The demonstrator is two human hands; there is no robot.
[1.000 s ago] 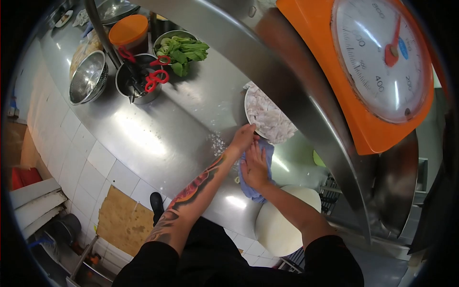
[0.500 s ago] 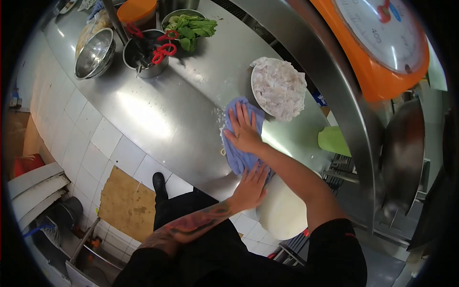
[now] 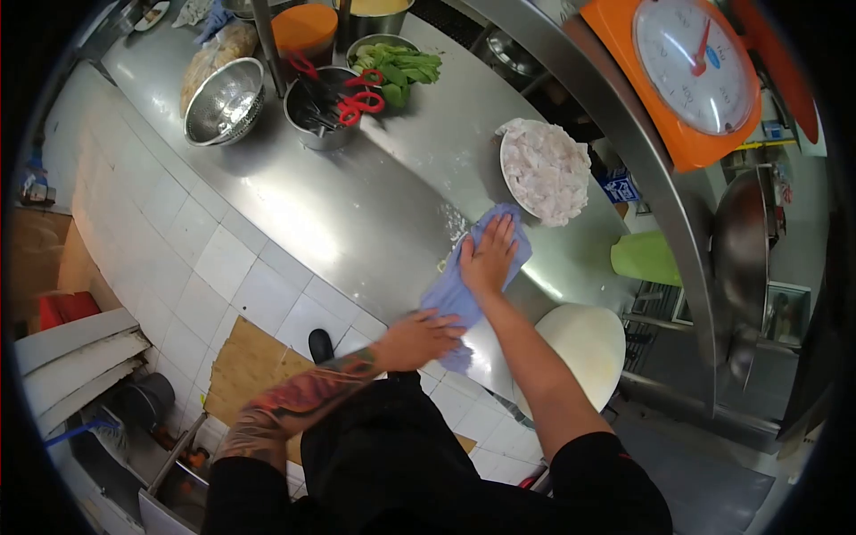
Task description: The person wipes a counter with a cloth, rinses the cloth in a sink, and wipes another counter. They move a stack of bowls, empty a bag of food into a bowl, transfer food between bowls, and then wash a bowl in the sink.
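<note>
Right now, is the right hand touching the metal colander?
No, the right hand is on the blue cloth, well apart from the metal colander.

Cloth (image 3: 446,294), colander (image 3: 225,102) on steel counter (image 3: 357,214)

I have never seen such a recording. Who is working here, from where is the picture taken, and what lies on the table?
No machine is here: these are a person's bare hands. The view comes from a camera on that person's head, looking forward and down. The right hand is spread on a blue cloth; the left hand touches its near end. The cloth seems pressed, not gripped. Also on the metal table are a dish heaped with pale pieces, a strainer, a pot with red-handled scissors, and leafy greens.
</note>
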